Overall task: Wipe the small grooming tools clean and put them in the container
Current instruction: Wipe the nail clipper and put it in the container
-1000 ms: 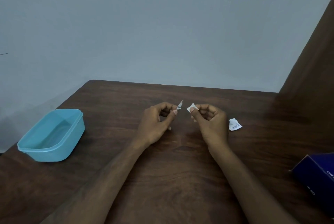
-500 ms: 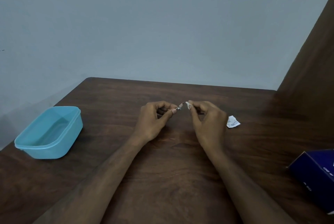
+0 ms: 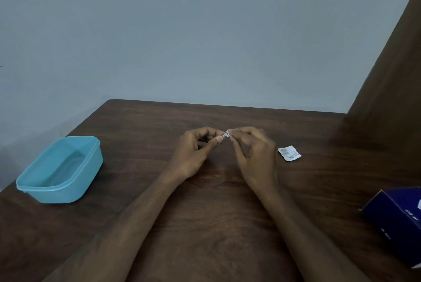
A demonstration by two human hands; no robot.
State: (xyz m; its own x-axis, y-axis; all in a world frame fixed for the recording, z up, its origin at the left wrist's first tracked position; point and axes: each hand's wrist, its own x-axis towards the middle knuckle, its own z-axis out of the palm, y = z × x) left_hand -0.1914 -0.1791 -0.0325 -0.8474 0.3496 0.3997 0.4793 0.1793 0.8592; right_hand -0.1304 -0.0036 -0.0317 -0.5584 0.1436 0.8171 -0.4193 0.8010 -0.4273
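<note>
Two forearms reach up from the near edge of the table [image 3: 205,224]. Right of the hands and nearer, a dark blue box [image 3: 396,215] sits at the table's edge. The left hand [image 3: 193,152] pinches a small metal tool [image 3: 226,135] between thumb and curled fingers. The right hand [image 3: 252,152] pinches a white wipe [image 3: 229,132] onto the tool's tip; both hands meet above the table. Just right of the hands lies a torn white wrapper [image 3: 289,154]. Well left of them stands the open teal container [image 3: 60,168].
</note>
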